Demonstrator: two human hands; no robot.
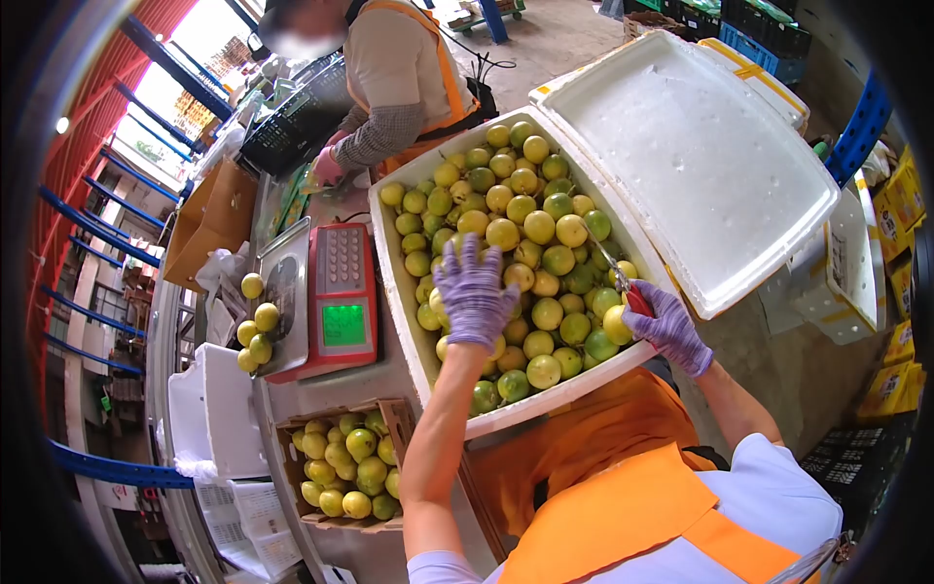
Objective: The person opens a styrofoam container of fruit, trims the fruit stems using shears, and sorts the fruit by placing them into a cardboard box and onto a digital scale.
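Item: round fruit, yellow to green, loose, many pieces. Location: heaped in a white foam box beside the tabletop. Further pieces are kept in a small cardboard box on the tabletop, and a small group is set on the pan of a red scale.

Left hand: gloved, palm down over the heap, fingers spread apart; no piece is seen to be gripped. Whether the fruit is touched under the palm cannot be told.

Right hand: gloved, clamped on red-handled clippers at the near right edge of the heap, blades directed over the fruit.

Handling, as judged: each piece is probably light, firm and smooth, manageable in 1 hand. The skin may be bruised or nicked by hard pressure or by blade tips. Rolling is to be expected when a neighbour is removed. Pieces are best taken singly, fingertips set around the widest part, with top pieces lifted first. The clippers are likely stiff and are best held by the handles, points kept clear of the skins and of the left hand.
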